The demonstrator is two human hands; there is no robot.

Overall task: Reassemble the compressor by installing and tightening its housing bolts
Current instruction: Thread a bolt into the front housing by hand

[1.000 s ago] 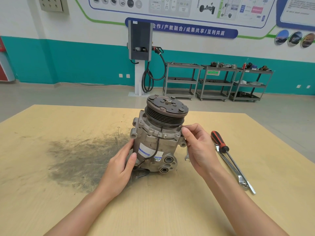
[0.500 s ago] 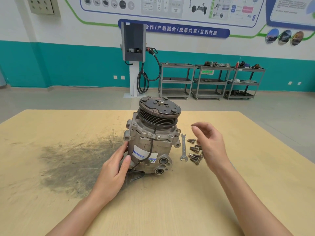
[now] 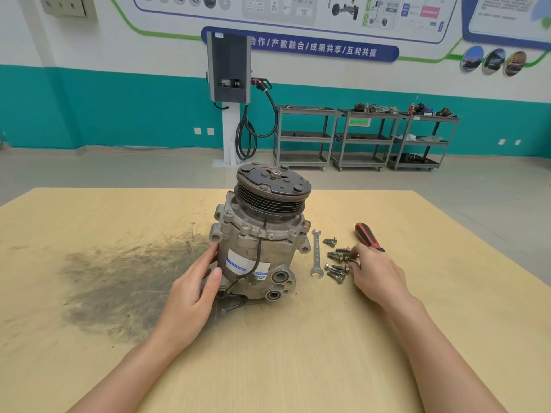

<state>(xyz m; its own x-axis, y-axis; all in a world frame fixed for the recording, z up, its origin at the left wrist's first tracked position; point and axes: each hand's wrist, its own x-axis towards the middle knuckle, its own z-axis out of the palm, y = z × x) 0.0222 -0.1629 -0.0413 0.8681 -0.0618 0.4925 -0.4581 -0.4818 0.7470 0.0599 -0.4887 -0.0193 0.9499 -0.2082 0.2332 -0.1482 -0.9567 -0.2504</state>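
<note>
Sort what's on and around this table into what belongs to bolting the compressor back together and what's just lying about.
For the job:
compressor, steadied by the left hand
loose bolts, right hand reaching into them
open-ended spanner

Lying about:
red-handled screwdriver
dark smudge on the table
shelf carts and wall charger behind

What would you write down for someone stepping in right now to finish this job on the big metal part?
Left hand: open, fingers resting flat against the side of the compressor, steadying it upright on the table.
Right hand: fingertips at the pile of loose bolts, apparently pinching one.
A small open-end wrench lies between compressor and bolts; a red-handled screwdriver lies just beyond the right hand.
Done: compressor stands in place, with bolts and tools laid ready beside it.
Left: the loose bolts lie on the table, so place each in the housing and tighten them.
</note>
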